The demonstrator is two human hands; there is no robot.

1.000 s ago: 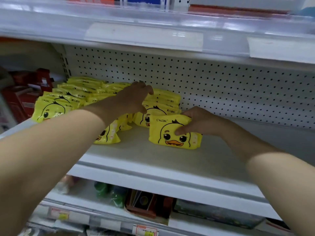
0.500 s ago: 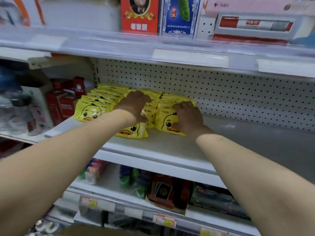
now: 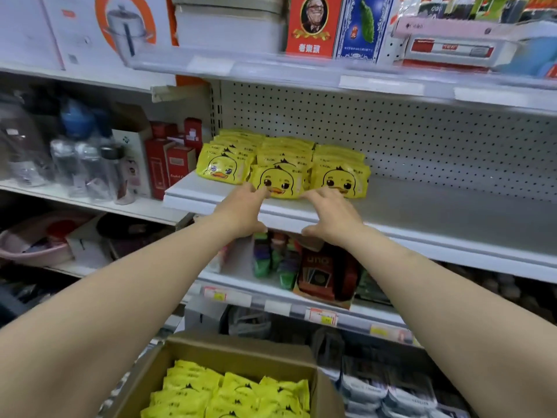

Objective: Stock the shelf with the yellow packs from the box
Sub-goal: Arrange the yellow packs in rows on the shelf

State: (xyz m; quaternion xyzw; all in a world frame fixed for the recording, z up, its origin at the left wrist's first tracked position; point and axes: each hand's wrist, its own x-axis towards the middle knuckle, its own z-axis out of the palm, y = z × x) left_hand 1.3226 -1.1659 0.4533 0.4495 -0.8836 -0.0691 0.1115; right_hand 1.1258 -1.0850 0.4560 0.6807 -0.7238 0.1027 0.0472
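Note:
Yellow duck-face packs (image 3: 280,167) stand in three rows at the left end of the white shelf (image 3: 437,212). My left hand (image 3: 241,211) and right hand (image 3: 330,214) hover at the shelf's front edge, just before the front packs, with relaxed fingers that hold nothing. The left fingertips reach the lower edge of the middle front pack (image 3: 278,182). The right fingertips sit below the right front pack (image 3: 340,181). Below, an open cardboard box (image 3: 241,351) holds several more yellow packs (image 3: 232,393).
Red boxes (image 3: 170,161) and clear bottles (image 3: 90,167) stand left of the packs. A pegboard wall (image 3: 422,140) backs the shelf. Boxed goods line the shelf above (image 3: 331,25). Card games and coloured packets (image 3: 301,267) fill the shelf below.
Both hands have let go of the packs and drawn back to the shelf's front edge. The view has pulled away and tilted down, so the box shows now.

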